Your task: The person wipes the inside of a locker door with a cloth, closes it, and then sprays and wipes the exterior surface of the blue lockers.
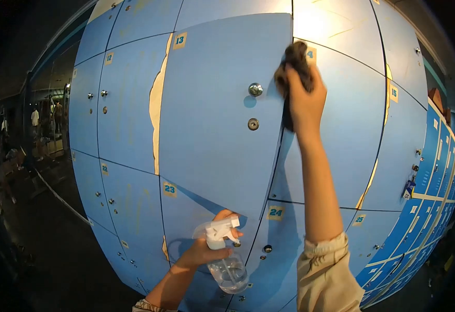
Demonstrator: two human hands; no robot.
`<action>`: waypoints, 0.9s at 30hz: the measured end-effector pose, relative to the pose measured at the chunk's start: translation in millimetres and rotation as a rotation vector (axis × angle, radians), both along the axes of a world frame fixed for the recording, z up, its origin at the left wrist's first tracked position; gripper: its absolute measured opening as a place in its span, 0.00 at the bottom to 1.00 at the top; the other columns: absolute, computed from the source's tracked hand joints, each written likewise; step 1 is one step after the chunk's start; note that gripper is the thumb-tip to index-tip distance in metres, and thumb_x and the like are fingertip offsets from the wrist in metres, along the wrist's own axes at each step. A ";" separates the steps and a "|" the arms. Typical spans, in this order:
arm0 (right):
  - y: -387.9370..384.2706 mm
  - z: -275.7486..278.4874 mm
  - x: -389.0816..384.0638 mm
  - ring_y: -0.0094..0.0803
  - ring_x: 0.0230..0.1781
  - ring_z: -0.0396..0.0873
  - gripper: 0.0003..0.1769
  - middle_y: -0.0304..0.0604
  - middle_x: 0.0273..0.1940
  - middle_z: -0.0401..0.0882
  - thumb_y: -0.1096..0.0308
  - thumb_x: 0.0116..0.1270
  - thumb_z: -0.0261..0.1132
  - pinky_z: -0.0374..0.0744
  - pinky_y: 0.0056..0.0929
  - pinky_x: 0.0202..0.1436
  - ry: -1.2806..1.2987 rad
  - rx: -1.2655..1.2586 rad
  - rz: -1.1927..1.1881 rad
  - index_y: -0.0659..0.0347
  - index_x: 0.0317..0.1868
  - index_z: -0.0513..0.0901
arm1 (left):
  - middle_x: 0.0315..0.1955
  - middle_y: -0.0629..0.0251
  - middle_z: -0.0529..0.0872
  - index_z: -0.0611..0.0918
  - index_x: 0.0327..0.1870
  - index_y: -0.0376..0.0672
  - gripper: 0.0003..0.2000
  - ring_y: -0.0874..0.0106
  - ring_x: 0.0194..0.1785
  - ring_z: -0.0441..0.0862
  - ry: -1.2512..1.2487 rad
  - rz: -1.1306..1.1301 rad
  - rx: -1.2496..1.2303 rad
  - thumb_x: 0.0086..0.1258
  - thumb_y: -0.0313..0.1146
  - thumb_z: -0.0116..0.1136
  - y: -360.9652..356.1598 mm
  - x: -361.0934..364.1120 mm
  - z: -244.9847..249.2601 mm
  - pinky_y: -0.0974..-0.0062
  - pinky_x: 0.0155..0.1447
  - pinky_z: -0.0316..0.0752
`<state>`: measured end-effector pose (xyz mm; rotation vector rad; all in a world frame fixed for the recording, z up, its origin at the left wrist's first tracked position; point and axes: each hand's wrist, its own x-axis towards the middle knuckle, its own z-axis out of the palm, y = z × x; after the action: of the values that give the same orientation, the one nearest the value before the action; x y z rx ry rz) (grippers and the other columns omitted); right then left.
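Note:
My right hand (306,101) grips a dark, crumpled cloth (298,62) at the upper right edge of the blue locker door 13 (217,104). That door stands slightly ajar and casts a shadow below its lower edge. A round knob (255,90) and a lock (253,124) sit on it, left of the cloth. Low in the view, my left hand (206,252) is wrapped round the neck of a clear spray bottle (228,273) with a white trigger head, in front of locker 23 (186,208). Some clear liquid shows in the bottle.
More blue lockers surround door 13, among them locker 24 (284,244) below and locker 12 (128,104) to the left. Several edges have chipped paint. Keys with a tag (408,190) hang at the right. Other people stand in the dim room at far left.

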<state>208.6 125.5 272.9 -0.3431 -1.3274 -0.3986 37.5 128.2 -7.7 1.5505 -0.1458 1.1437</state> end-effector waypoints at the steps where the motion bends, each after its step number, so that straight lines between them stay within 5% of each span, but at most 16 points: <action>1: -2.5 -19.6 1.7 0.27 0.37 0.75 0.10 0.42 0.33 0.77 0.68 0.62 0.64 0.73 0.27 0.43 0.027 -0.072 -0.041 0.67 0.38 0.76 | 0.59 0.61 0.68 0.77 0.51 0.37 0.25 0.66 0.59 0.73 0.002 -0.005 -0.017 0.46 0.17 0.58 -0.8 0.1 -0.3 0.67 0.64 0.69; 10: -35.8 -210.0 -2.6 0.42 0.43 0.76 0.13 0.50 0.43 0.74 0.80 0.52 0.64 0.73 0.31 0.48 0.031 -0.267 -0.185 0.68 0.40 0.74 | 0.58 0.62 0.70 0.62 0.68 0.39 0.39 0.74 0.54 0.74 0.149 0.071 0.009 0.49 0.18 0.60 -19.0 -3.6 4.7 0.74 0.59 0.69; 15: -76.5 -328.6 6.8 0.42 0.45 0.77 0.15 0.50 0.42 0.76 0.76 0.53 0.69 0.74 0.35 0.48 -0.169 -0.756 -0.253 0.68 0.41 0.78 | 0.55 0.64 0.74 0.67 0.64 0.40 0.34 0.76 0.52 0.74 0.224 0.137 0.009 0.51 0.18 0.61 -23.0 -27.4 -30.9 0.75 0.57 0.69; 17: -85.9 -393.3 12.5 0.43 0.50 0.77 0.18 0.51 0.49 0.77 0.65 0.61 0.66 0.74 0.36 0.53 -0.076 -0.983 -0.116 0.64 0.49 0.78 | 0.50 0.65 0.77 0.68 0.63 0.39 0.31 0.78 0.51 0.74 0.145 0.137 -0.130 0.54 0.18 0.60 -34.7 -41.3 -37.8 0.77 0.53 0.71; 19: -96.9 -446.0 16.7 0.40 0.62 0.70 0.31 0.48 0.62 0.71 0.52 0.68 0.60 0.68 0.44 0.68 0.457 -1.498 0.357 0.56 0.66 0.67 | 0.47 0.65 0.78 0.68 0.62 0.39 0.30 0.78 0.51 0.74 0.179 0.209 -0.159 0.55 0.18 0.61 -38.0 -59.6 -47.9 0.77 0.52 0.72; 22: -114.9 -448.1 -1.9 0.39 0.55 0.75 0.28 0.47 0.57 0.75 0.50 0.70 0.57 0.74 0.38 0.62 1.148 -1.331 1.138 0.57 0.64 0.70 | 0.45 0.64 0.79 0.69 0.62 0.36 0.29 0.76 0.50 0.77 0.186 0.298 -0.173 0.57 0.19 0.61 -48.3 -80.3 -51.5 0.77 0.53 0.73; 23: -123.2 -428.7 -16.5 0.41 0.56 0.75 0.27 0.46 0.58 0.75 0.49 0.72 0.53 0.72 0.40 0.65 1.331 -1.266 1.220 0.57 0.64 0.70 | 0.45 0.63 0.79 0.69 0.62 0.36 0.28 0.76 0.50 0.77 0.187 0.316 -0.173 0.57 0.19 0.62 -52.8 -84.8 -50.6 0.77 0.53 0.73; 27: -107.9 -478.1 -47.0 0.40 0.56 0.74 0.28 0.45 0.57 0.76 0.50 0.75 0.47 0.71 0.39 0.65 0.853 -1.369 0.821 0.60 0.65 0.68 | 0.45 0.63 0.80 0.69 0.60 0.33 0.25 0.74 0.51 0.79 0.184 0.374 -0.077 0.60 0.20 0.62 -53.8 -94.0 -64.2 0.77 0.54 0.74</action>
<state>161.5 17.5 -205.2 -0.8973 -0.5896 1.3035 -56.5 74.4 -71.9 1.6467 0.3204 1.2679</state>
